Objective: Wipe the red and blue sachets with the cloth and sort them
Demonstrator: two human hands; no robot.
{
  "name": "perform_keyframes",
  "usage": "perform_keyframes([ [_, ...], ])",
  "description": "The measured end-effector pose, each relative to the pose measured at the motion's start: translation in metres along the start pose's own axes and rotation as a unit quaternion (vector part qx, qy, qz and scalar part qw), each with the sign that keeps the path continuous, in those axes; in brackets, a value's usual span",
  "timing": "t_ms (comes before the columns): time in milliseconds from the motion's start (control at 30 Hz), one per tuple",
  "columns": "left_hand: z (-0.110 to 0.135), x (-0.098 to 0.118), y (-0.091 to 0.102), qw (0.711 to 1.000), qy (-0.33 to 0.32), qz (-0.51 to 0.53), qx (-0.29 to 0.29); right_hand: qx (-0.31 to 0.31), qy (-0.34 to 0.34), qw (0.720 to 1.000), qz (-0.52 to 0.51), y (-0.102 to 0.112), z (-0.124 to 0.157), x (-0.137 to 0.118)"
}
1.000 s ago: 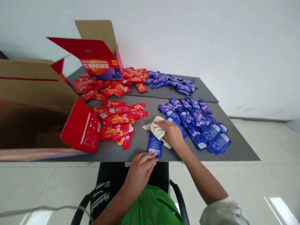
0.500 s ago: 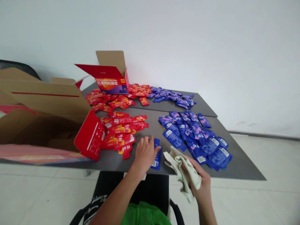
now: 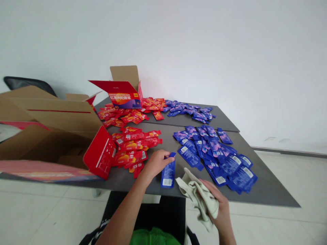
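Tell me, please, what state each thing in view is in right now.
Left hand: closed on the single blue sachet
Single blue sachet: barcode side up, upper end held
Right hand: gripping the cloth
Cloth: crumpled, partly hanging down
Front blue sachets: overlapping in a loose pile
Front red sachets: overlapping, roughly in rows
Near box: open, flaps spread
Far box: open, upright

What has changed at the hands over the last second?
The right hand has carried the cloth off the single blue packet, rightward and nearer the person, still holding it. The left hand has moved from the packet's near end to its far end, now pinching it. The boxes and red packets look unmoved.
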State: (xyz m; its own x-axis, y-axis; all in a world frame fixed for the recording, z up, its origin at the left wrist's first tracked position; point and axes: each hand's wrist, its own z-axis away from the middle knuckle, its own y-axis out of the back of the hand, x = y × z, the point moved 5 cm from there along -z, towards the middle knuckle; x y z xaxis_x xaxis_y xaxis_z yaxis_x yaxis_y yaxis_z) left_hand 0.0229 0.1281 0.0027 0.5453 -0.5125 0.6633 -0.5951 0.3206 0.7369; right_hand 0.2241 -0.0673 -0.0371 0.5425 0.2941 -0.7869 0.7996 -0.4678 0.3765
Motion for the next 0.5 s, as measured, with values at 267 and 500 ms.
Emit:
perform_keyframes([
  [267, 0.058, 0.024, 0.03, 0.987, -0.154, 0.007, 0.047, -0.005, -0.004, 1.0, -0.006, 0.001, 0.005, 0.003],
  [500, 0.115, 0.003, -0.014, 0.986, -0.139, -0.095, -0.016, 0.004, -0.053, 0.999, -0.006, -0.001, 0.005, 0.009],
])
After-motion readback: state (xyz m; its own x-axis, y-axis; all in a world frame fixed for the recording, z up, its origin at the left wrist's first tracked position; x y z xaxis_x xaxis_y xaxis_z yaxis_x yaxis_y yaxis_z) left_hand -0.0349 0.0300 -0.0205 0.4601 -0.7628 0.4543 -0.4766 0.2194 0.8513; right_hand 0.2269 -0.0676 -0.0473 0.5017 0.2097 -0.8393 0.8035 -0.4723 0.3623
